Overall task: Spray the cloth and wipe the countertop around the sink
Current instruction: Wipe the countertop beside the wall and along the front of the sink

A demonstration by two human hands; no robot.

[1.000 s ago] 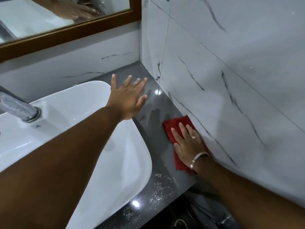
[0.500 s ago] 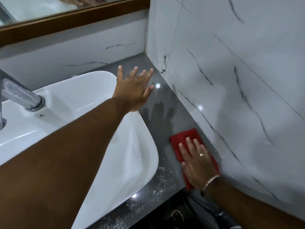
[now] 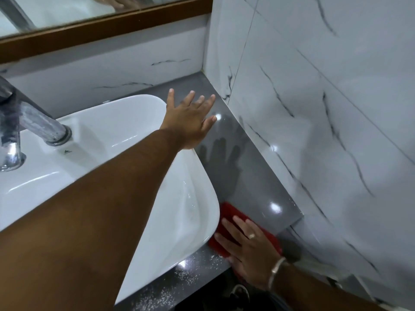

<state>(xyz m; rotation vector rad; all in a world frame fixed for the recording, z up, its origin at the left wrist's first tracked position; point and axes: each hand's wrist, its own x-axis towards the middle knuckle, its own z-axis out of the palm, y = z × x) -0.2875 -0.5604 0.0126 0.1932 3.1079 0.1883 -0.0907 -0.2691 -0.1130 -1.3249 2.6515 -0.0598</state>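
Observation:
A red cloth (image 3: 231, 215) lies flat on the dark grey countertop (image 3: 251, 176), at its front edge beside the sink's right corner. My right hand (image 3: 249, 248) presses down on the cloth with fingers spread, a ring and a bangle showing. My left hand (image 3: 190, 120) hovers open, fingers apart, over the far right rim of the white sink (image 3: 107, 140), holding nothing. White specks dot the countertop's front strip (image 3: 179, 279). No spray bottle is in view.
A metal tap (image 3: 40, 124) stands at the sink's left. White marble-look wall tiles (image 3: 314, 108) bound the counter on the right and back. A wood-framed mirror (image 3: 101, 21) hangs above. The counter's front edge drops to a dark floor.
My right hand has dragged the red cloth along the counter from beside the wall toward the front edge and the sink's corner. My left hand stays hovering over the sink rim.

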